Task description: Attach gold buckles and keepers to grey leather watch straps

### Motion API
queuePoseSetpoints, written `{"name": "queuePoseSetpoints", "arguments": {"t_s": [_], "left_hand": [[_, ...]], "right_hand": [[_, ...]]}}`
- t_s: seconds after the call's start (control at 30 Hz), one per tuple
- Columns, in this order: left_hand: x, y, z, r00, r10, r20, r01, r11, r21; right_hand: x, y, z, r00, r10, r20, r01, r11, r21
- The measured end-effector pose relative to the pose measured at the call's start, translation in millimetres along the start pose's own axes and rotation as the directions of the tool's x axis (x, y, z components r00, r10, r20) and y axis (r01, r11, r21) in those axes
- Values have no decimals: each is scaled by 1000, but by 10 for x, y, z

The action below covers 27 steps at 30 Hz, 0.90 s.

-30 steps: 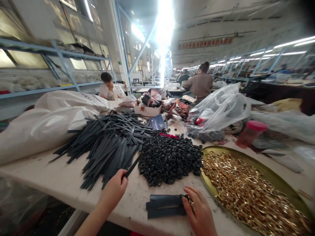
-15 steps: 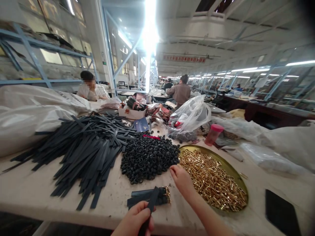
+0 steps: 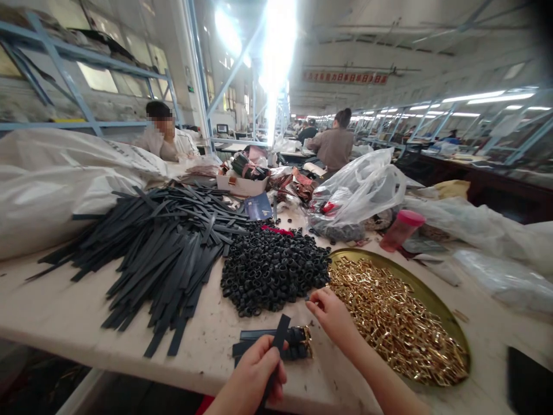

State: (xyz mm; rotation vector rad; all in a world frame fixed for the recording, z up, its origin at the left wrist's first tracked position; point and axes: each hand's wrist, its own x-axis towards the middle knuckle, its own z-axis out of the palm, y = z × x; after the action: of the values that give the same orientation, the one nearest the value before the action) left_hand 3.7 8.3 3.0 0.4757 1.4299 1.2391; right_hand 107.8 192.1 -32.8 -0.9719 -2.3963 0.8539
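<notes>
My left hand (image 3: 261, 369) is closed around a flat black strap (image 3: 281, 331), whose squared end sticks up past the thumb. Behind that hand lie finished-looking black straps with gold buckles (image 3: 307, 341), side by side on the table. My right hand (image 3: 330, 314) pinches a small dark piece (image 3: 307, 299) at its fingertips; its exact shape is too small to tell. It hovers between a heap of small black loops (image 3: 272, 268) and a round gold tray (image 3: 463, 351) full of gold buckles (image 3: 401, 317). Loose black straps (image 3: 173, 259) are piled to the left.
A pink-lidded jar (image 3: 401, 230) and a clear plastic bag (image 3: 363, 184) stand behind the tray. A white box (image 3: 242, 185) sits farther back. At the right edge lies a dark flat object (image 3: 529, 380). A co-worker (image 3: 166, 135) sits across the table, left.
The whole view has shifted, so the table's things appear farther right. My right hand has its fingertips pinched, with a dark piece now showing there. My left hand still holds the strap.
</notes>
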Motion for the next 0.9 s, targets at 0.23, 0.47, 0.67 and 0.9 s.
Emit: {"name": "queuePoseSetpoints", "arguments": {"t_s": [0.23, 0.47, 0.67, 0.9], "left_hand": [[439, -62, -23, 981, 189, -50, -167, 942, 292], [513, -127, -57, 980, 187, -64, -155, 930, 334], [491, 78, 24, 976, 212, -46, -169, 875, 454], [693, 471, 146, 936, 350, -30, -261, 750, 608]], "right_hand": [[-53, -127, 212, 991, 115, 74, -134, 918, 373], [63, 58, 292, 977, 211, -12, -189, 899, 394], [69, 90, 257, 971, 236, -41, -197, 884, 424], [-65, -190, 63, 995, 92, 35, -97, 849, 520]]}}
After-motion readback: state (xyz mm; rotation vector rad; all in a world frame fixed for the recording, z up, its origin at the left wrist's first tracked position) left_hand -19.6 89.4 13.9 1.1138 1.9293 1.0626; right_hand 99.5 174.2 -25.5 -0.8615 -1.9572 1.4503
